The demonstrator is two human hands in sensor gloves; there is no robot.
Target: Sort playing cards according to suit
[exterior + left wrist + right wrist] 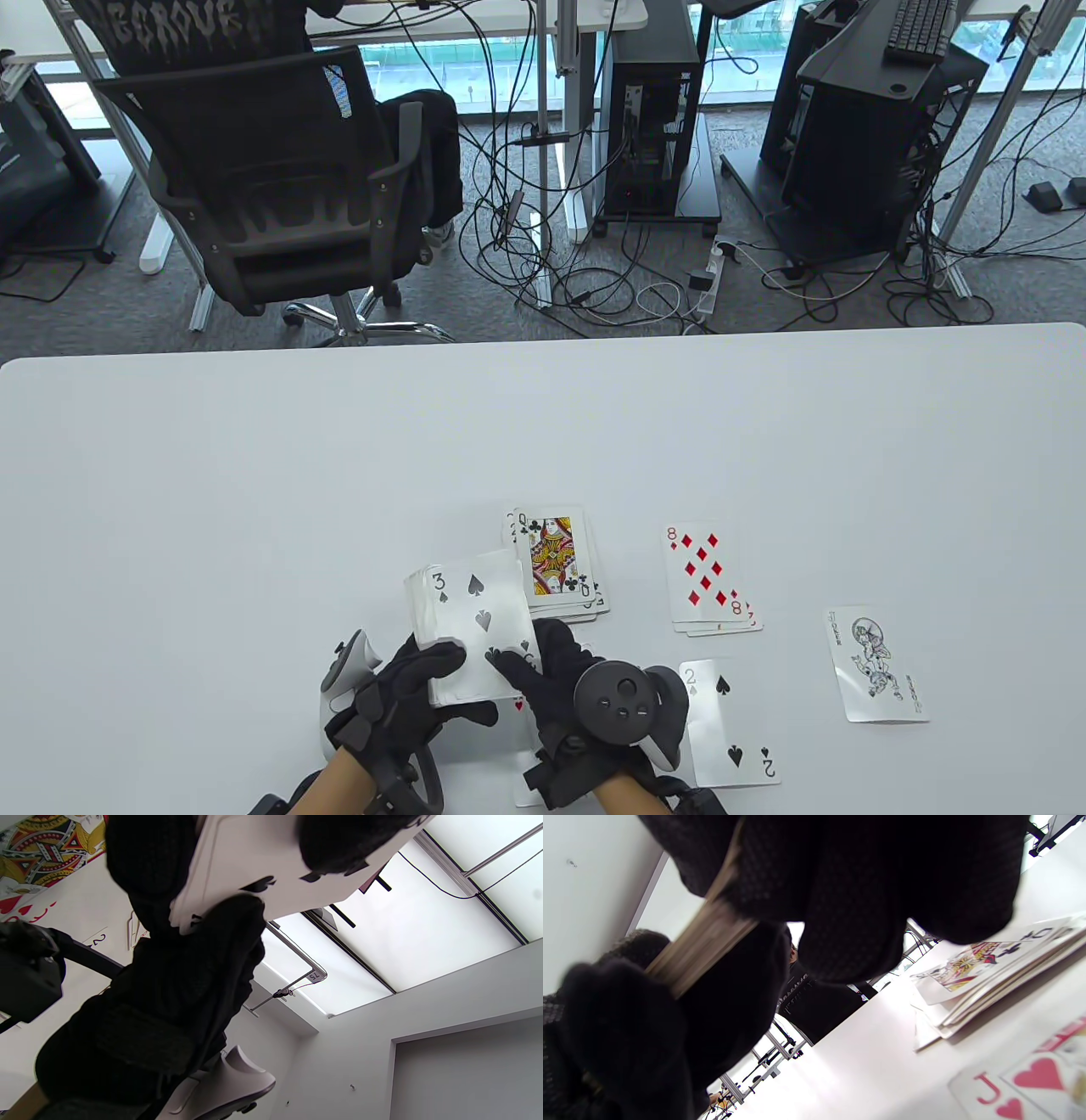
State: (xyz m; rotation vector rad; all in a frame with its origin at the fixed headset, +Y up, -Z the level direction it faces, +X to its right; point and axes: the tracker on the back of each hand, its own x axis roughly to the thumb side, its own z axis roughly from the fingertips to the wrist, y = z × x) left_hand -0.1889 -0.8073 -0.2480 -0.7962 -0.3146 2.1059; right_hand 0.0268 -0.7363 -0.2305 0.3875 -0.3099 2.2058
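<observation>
The left hand (416, 679) held the deck (471, 628) face up just above the white worktop (254, 475), its grip curled round the near left corner with the thumb lying over the top card, a three of spades. In the left wrist view the thumb (220, 942) pressed up against the deck's edge. The right hand (564, 671) reached in from the right, its fingers laid on the near right corner of the three; its grip seemed pinched on that card's corner, though the glove hid the thumb. Under the two hands lay a card with a red pip showing, a jack of hearts (1022, 1086) in the right wrist view. Just beyond the deck sat the clubs pile (560, 564), topped by a queen. Further right lay the diamonds pile (708, 577), an eight on top. Near the right hand, toward the worktop's front edge, lay a lone two of spades (730, 722). Furthest right, apart from the piles, lay a joker (874, 666).
</observation>
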